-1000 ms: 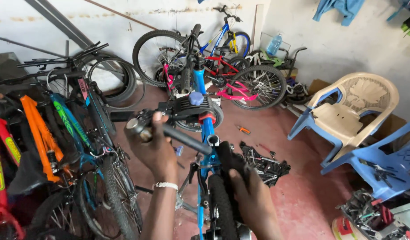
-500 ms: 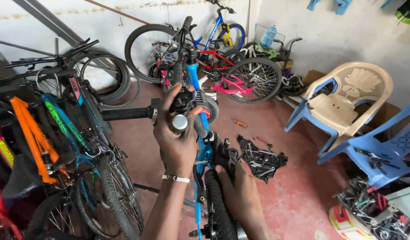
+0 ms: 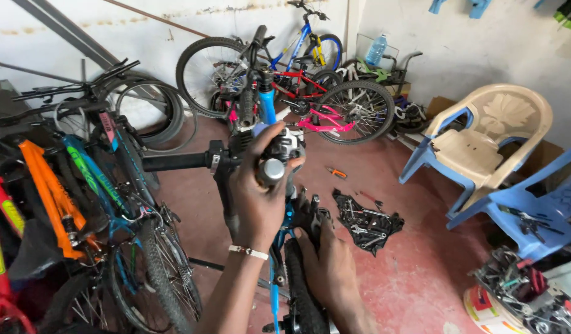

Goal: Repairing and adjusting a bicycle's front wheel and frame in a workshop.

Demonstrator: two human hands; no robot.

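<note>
Bike workshop, red floor [image 3: 421,272]: left hand [image 3: 257,201] clamped on handlebar stem [image 3: 270,164] above, right hand [image 3: 332,266] gripping upright front tyre [image 3: 301,291] below

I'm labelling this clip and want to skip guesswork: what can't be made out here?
- Head view: what the left hand grips at the handlebar centre; the hand covers it.
- Right hand fingertips, hidden behind the front tyre.
- Tools on the black cloth: too small to identify.
</note>
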